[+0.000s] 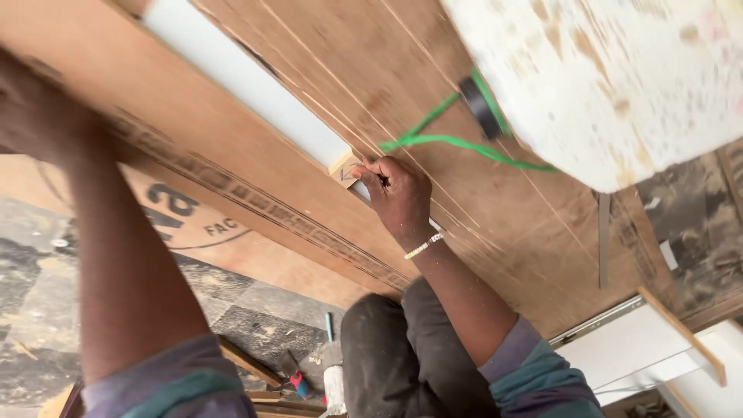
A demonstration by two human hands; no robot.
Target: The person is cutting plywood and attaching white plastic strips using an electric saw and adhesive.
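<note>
While the right hand pinches a small wood block at the white strip's end on the board, a slip could shift it. Left hand presses the board's edge; its grip is blurred, so I cannot tell.

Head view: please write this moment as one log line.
right hand: marking plywood sheet beside white strip | left hand: on board edge | green cord: loose
</note>
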